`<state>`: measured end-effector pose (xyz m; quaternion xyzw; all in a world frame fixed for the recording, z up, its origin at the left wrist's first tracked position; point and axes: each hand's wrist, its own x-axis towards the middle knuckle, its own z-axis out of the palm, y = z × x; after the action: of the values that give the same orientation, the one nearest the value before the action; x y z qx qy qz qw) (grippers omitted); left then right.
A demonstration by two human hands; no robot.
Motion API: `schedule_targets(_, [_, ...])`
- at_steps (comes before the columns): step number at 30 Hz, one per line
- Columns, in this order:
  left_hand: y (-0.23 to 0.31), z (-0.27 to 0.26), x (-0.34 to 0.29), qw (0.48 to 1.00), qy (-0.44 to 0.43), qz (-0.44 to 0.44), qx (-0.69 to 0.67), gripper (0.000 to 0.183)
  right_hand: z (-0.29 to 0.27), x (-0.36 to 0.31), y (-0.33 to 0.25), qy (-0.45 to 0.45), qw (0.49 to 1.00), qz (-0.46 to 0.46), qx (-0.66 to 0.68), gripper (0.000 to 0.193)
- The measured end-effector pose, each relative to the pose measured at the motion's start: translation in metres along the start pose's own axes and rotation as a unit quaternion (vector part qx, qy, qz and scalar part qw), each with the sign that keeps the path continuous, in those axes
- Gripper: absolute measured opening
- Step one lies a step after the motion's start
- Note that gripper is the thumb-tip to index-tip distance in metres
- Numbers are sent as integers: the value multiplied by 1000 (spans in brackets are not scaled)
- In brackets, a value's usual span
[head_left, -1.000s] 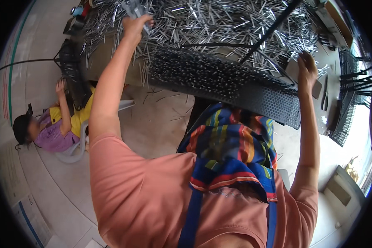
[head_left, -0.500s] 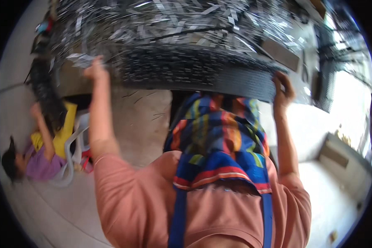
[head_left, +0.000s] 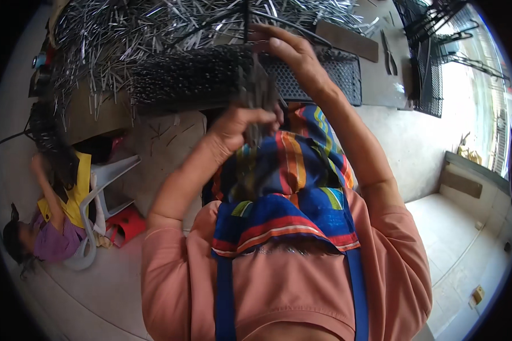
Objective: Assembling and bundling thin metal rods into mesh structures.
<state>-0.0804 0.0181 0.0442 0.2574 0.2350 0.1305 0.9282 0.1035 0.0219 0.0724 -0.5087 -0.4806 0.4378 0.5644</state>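
Observation:
My left hand (head_left: 236, 128) is closed around a bundle of thin grey metal strips (head_left: 257, 94), blurred and pointing away from me over my lap. At the bundle's far end, my right hand (head_left: 298, 57) has its fingers bent together; what they pinch, if anything, cannot be made out. A dark upright rod (head_left: 246, 20) shows beside those fingertips. Just beyond my lap lies a black perforated metal piece (head_left: 338, 74). Its left part is crowded with dark strip ends or stubs, while bare holes show on the right.
A big heap of loose silver strips (head_left: 125, 34) covers the far table. Right of it lie a brown flat block (head_left: 347, 41), pliers (head_left: 388, 54) and black mesh racks (head_left: 429, 74). At left, another person (head_left: 57, 233) works beside a white chair (head_left: 99, 187) and a red bag (head_left: 125, 224).
Both hands have come inward from the ends of the black perforated piece. The left now holds the strips before my lap, and the right has moved to their far end.

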Motion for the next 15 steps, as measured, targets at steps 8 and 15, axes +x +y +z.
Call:
schedule_targets(8, [-78,4,0,994,-36,-74,-73,66,-11,-90,25,-182,936,198,229,55])
schedule_targets(15, [-78,4,6,993,-50,-89,66,61,-14,-110,39,65,909,253,323,59])
